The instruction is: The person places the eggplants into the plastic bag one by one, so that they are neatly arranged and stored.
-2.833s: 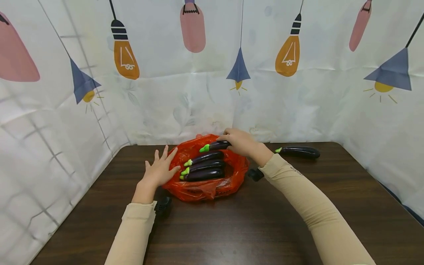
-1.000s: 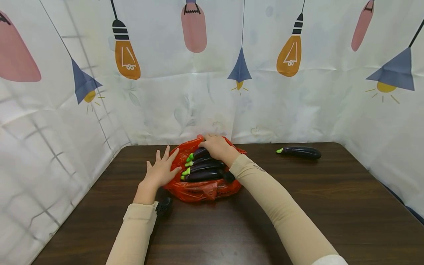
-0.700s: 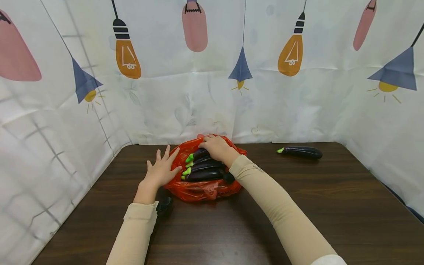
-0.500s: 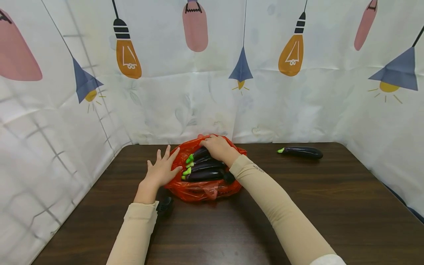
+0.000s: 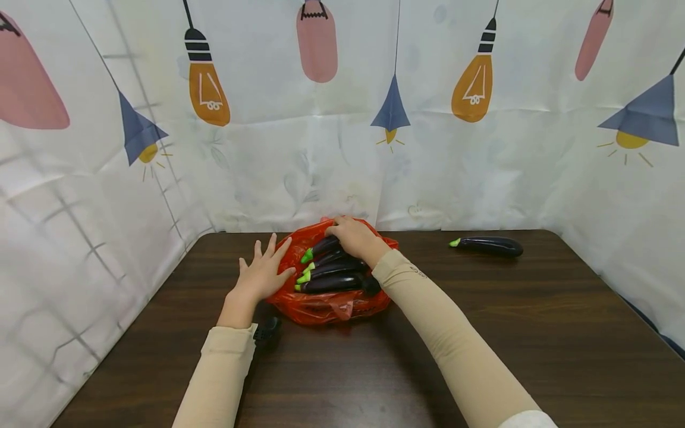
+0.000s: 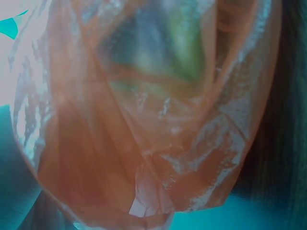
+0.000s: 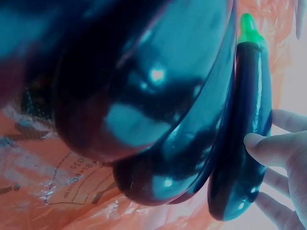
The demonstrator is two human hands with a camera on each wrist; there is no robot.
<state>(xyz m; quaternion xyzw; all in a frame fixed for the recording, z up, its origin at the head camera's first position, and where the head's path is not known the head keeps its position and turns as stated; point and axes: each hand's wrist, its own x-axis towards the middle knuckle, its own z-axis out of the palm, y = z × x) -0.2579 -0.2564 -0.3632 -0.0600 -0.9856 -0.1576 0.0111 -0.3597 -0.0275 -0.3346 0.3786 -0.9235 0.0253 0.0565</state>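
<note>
A red plastic bag (image 5: pixel 307 310) lies with its mouth spread wide at the table's far side, several dark purple eggplants (image 5: pixel 334 283) side by side inside it. My right hand (image 5: pixel 355 238) reaches into the bag and grips the rearmost eggplant (image 5: pixel 325 245). In the right wrist view its thumb and fingers lie on either side of that eggplant (image 7: pixel 252 91), green stem pointing away. At the bag's left rim is my left hand (image 5: pixel 258 274), fingers spread and nearly straight. The left wrist view shows only the bag's film (image 6: pixel 96 143), with a blurred stem end behind it.
One more eggplant (image 5: pixel 487 245) lies on the dark wooden table (image 5: pixel 428 380), right of the bag near the back edge. Behind the table hangs a white printed curtain (image 5: pixel 332 160). A black wrist camera (image 5: pixel 267 330) sits under the left wrist.
Since the earliest frame, my right hand has moved left and down into the bag with its eggplant, which now lies slanted beside the others. The left hand has stayed at the rim.
</note>
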